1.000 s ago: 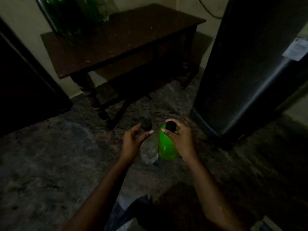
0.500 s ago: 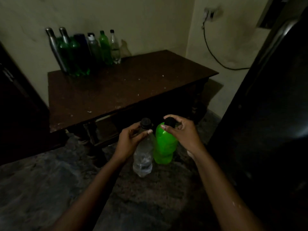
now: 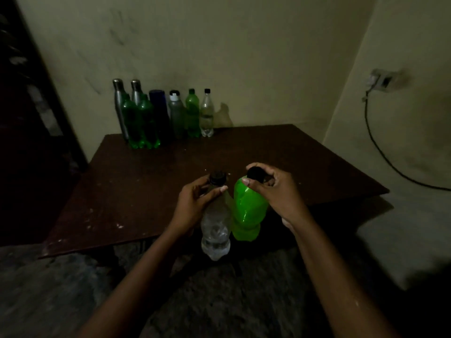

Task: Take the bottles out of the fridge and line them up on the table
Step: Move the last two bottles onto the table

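Observation:
My left hand (image 3: 192, 206) grips a clear plastic bottle (image 3: 216, 232) by its neck, just under its black cap. My right hand (image 3: 273, 189) holds a bright green bottle (image 3: 247, 213) by its black cap. Both bottles hang side by side, touching, at the near edge of a dark brown wooden table (image 3: 151, 181). Several bottles stand in a row (image 3: 163, 115) at the table's far left against the wall: two steel ones, green ones, a dark blue one, a grey one and a clear one.
A dark door or cabinet (image 3: 29, 118) stands left of the table. A wall socket (image 3: 380, 80) with a black cable (image 3: 380, 152) hangs on the right wall. Mottled stone floor (image 3: 48, 289) lies below.
The view has swung up from the floor and away from the fridge toward the table. Both hands have carried the two bottles up to the table's near edge.

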`<action>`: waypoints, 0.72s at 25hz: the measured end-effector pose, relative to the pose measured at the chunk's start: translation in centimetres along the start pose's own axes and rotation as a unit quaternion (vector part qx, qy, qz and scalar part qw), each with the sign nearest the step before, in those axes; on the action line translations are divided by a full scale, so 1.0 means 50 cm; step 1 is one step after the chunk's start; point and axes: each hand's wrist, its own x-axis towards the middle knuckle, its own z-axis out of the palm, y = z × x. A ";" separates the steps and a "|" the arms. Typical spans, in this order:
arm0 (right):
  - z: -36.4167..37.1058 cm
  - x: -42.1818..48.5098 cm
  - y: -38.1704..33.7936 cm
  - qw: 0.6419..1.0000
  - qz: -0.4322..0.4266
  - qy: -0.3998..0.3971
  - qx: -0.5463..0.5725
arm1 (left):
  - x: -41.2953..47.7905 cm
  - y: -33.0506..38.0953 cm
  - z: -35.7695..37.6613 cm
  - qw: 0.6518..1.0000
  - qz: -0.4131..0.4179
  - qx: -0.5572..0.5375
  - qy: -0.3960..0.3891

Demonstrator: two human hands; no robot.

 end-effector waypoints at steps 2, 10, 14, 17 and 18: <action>-0.004 0.103 0.019 1.000 -0.010 -0.027 0.004 | 0.076 -0.020 0.001 0.999 -0.008 0.002 0.038; 0.059 0.461 0.118 0.995 -0.026 -0.084 0.044 | 0.367 -0.129 -0.068 0.993 0.015 0.045 0.109; 0.083 0.657 0.149 0.997 -0.005 -0.070 0.038 | 0.555 -0.195 -0.115 0.993 0.022 0.045 0.107; 0.070 0.759 0.187 0.997 0.016 -0.058 0.039 | 0.661 -0.236 -0.118 0.995 0.010 0.030 0.095; 0.062 0.799 0.205 0.998 0.024 -0.049 0.037 | 0.704 -0.254 -0.111 0.995 0.010 0.030 0.089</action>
